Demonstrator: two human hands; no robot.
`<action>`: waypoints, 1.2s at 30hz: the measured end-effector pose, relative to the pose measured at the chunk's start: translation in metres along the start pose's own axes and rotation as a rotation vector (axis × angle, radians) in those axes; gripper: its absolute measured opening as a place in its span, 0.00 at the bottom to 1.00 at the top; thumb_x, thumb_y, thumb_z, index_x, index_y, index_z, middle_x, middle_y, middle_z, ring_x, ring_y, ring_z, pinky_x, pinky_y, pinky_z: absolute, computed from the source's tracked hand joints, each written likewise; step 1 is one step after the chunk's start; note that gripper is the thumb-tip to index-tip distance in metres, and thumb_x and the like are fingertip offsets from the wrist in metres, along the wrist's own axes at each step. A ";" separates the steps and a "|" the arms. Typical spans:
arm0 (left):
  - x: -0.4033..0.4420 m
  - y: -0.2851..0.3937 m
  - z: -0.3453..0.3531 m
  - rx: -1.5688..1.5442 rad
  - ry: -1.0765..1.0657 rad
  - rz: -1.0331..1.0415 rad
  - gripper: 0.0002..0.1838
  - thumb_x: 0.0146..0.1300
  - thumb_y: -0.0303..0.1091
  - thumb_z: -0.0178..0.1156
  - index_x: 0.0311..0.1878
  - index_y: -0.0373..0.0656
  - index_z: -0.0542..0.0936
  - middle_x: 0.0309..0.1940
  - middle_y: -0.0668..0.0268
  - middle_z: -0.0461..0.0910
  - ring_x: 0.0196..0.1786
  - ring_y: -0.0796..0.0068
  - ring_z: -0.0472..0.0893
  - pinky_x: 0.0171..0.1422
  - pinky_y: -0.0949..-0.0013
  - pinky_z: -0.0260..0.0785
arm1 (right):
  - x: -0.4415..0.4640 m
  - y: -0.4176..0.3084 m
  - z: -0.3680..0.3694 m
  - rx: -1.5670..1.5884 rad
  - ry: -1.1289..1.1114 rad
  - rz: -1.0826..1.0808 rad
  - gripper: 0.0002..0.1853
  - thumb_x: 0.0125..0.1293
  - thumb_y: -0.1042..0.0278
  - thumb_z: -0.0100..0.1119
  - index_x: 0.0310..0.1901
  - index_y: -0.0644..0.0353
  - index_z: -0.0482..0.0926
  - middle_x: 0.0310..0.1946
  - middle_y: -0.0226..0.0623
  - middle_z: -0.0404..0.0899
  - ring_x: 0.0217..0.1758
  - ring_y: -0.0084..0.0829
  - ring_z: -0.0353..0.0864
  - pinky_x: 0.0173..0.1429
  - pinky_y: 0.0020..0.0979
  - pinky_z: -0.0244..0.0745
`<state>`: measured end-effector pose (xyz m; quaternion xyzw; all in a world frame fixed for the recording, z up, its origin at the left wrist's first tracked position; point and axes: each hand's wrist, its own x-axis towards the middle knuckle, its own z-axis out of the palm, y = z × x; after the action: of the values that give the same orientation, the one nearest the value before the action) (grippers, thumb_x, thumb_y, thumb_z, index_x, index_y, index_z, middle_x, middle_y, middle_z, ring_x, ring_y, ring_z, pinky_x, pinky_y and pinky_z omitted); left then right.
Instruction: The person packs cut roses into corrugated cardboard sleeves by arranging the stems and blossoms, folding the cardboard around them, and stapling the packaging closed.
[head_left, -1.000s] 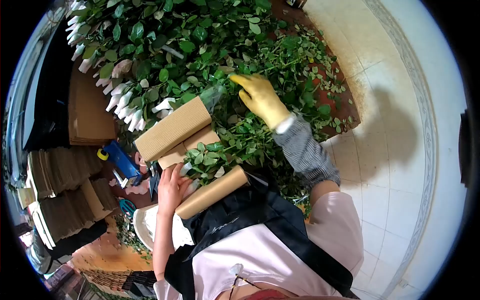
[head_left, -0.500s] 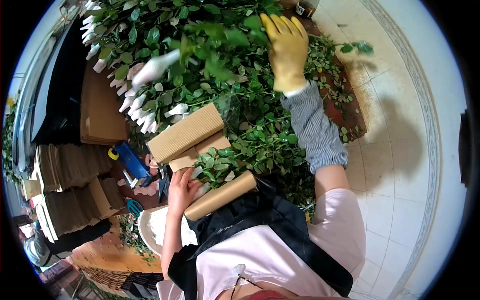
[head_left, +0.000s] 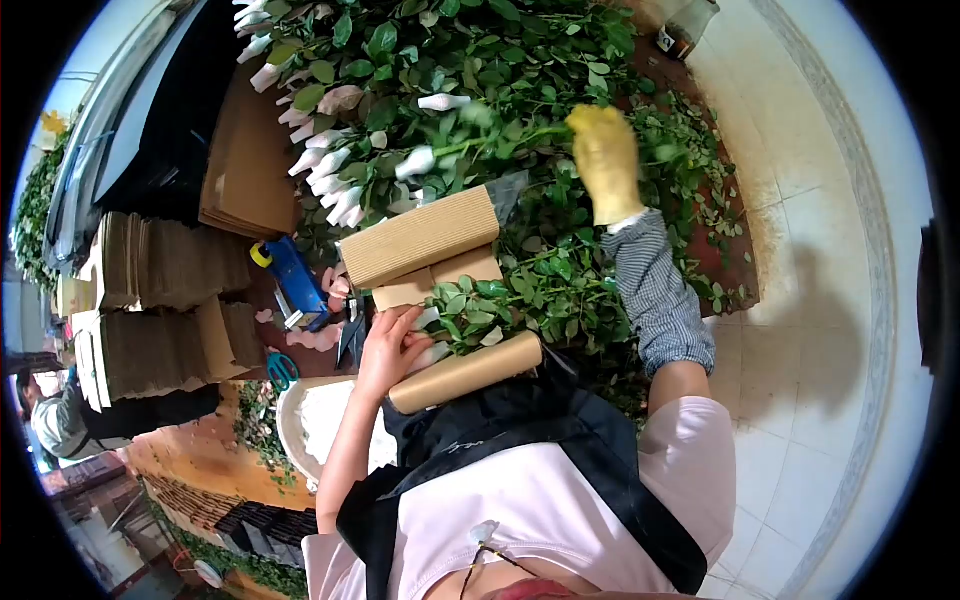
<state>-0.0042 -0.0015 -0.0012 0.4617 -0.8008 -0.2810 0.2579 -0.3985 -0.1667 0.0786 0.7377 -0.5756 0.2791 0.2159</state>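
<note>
My bare left hand (head_left: 390, 350) is at the inner edge of a cardboard wrap (head_left: 420, 240), its bent fingers pressed onto white-sleeved rose buds (head_left: 430, 356) in the fold. Leaves of this bunch (head_left: 485, 310) spread to the right, between the corrugated flap and a rolled cardboard edge (head_left: 470, 373) by the apron. My right hand (head_left: 605, 165), in a yellow glove, is closed around the green stem of a rose. That rose's white-sleeved bud (head_left: 415, 162) points left over the pile of leafy roses (head_left: 470, 70). Motion blurs the glove slightly.
Left of the wrap lie a blue tape dispenser (head_left: 297, 282), black scissors (head_left: 352, 335) and teal-handled scissors (head_left: 282, 370). Cardboard stacks (head_left: 170, 350) stand farther left, and a white tub (head_left: 298, 430) is beside my left forearm. Another person (head_left: 60, 415) is at the far left.
My gloved right hand has come down and closer with the rose stem in it. The camera view has shifted, so the table contents appear farther right. My left hand stays at the wrap.
</note>
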 end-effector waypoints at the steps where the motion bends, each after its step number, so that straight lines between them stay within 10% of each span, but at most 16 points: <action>1: 0.000 0.000 0.000 0.005 0.006 0.010 0.29 0.51 0.28 0.73 0.59 0.39 0.79 0.53 0.57 0.79 0.52 0.52 0.78 0.58 0.58 0.72 | 0.005 0.009 -0.012 -0.070 0.125 -0.031 0.12 0.59 0.78 0.64 0.44 0.56 0.85 0.50 0.39 0.86 0.56 0.38 0.83 0.62 0.39 0.77; 5: -0.005 -0.004 0.004 0.015 0.032 0.015 0.31 0.51 0.28 0.73 0.61 0.39 0.78 0.52 0.56 0.80 0.50 0.53 0.79 0.57 0.58 0.73 | 0.023 -0.003 -0.100 0.277 -0.001 -0.285 0.15 0.60 0.78 0.64 0.49 0.54 0.84 0.49 0.38 0.87 0.49 0.39 0.87 0.55 0.39 0.82; 7: -0.003 0.002 0.001 -0.043 0.053 -0.044 0.29 0.53 0.28 0.73 0.61 0.40 0.79 0.48 0.55 0.80 0.49 0.52 0.80 0.54 0.57 0.74 | -0.002 -0.035 -0.121 0.118 -0.386 -0.042 0.14 0.61 0.78 0.63 0.48 0.54 0.84 0.41 0.37 0.88 0.41 0.37 0.88 0.43 0.35 0.85; 9: -0.003 0.006 -0.002 -0.157 -0.055 -0.214 0.28 0.53 0.29 0.73 0.59 0.40 0.79 0.45 0.55 0.80 0.46 0.51 0.80 0.53 0.57 0.74 | -0.041 -0.046 -0.101 0.421 -0.301 -0.067 0.13 0.65 0.76 0.59 0.48 0.50 0.85 0.29 0.37 0.85 0.29 0.35 0.82 0.32 0.32 0.81; 17: -0.003 -0.005 -0.001 0.175 0.022 0.064 0.29 0.53 0.36 0.74 0.59 0.41 0.78 0.49 0.58 0.81 0.52 0.52 0.79 0.58 0.56 0.71 | -0.145 -0.091 -0.053 -0.004 -0.791 0.018 0.11 0.60 0.73 0.59 0.42 0.52 0.86 0.31 0.39 0.85 0.37 0.40 0.84 0.43 0.41 0.78; 21: 0.012 0.013 -0.017 0.332 0.040 0.080 0.27 0.44 0.41 0.78 0.50 0.45 0.84 0.64 0.58 0.73 0.64 0.49 0.71 0.67 0.48 0.64 | -0.150 -0.082 -0.040 -0.001 -0.479 -0.147 0.14 0.54 0.74 0.60 0.44 0.54 0.85 0.41 0.34 0.87 0.48 0.39 0.85 0.63 0.42 0.75; 29: 0.008 0.007 -0.006 0.218 -0.015 -0.015 0.25 0.46 0.38 0.77 0.51 0.46 0.84 0.64 0.57 0.75 0.62 0.50 0.75 0.68 0.49 0.64 | -0.098 -0.023 -0.056 1.078 -0.964 0.602 0.25 0.72 0.56 0.62 0.68 0.47 0.74 0.68 0.39 0.74 0.69 0.37 0.74 0.75 0.39 0.66; 33: 0.002 -0.002 0.001 0.210 -0.008 -0.052 0.27 0.47 0.38 0.77 0.53 0.47 0.84 0.67 0.57 0.73 0.63 0.51 0.74 0.69 0.50 0.62 | -0.072 0.005 0.012 -0.050 -0.493 0.109 0.18 0.66 0.66 0.62 0.58 0.48 0.81 0.64 0.34 0.79 0.67 0.38 0.76 0.75 0.39 0.63; 36: 0.002 0.000 0.001 0.187 0.014 -0.057 0.26 0.47 0.38 0.77 0.52 0.46 0.84 0.67 0.57 0.73 0.64 0.51 0.74 0.70 0.50 0.61 | -0.077 0.021 0.080 -0.247 -0.786 -0.001 0.13 0.66 0.73 0.55 0.48 0.51 0.85 0.60 0.33 0.82 0.65 0.35 0.78 0.74 0.39 0.64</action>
<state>-0.0055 -0.0029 -0.0019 0.5084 -0.8083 -0.2090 0.2110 -0.4200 -0.1671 -0.0318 0.7570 -0.6430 -0.0954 0.0666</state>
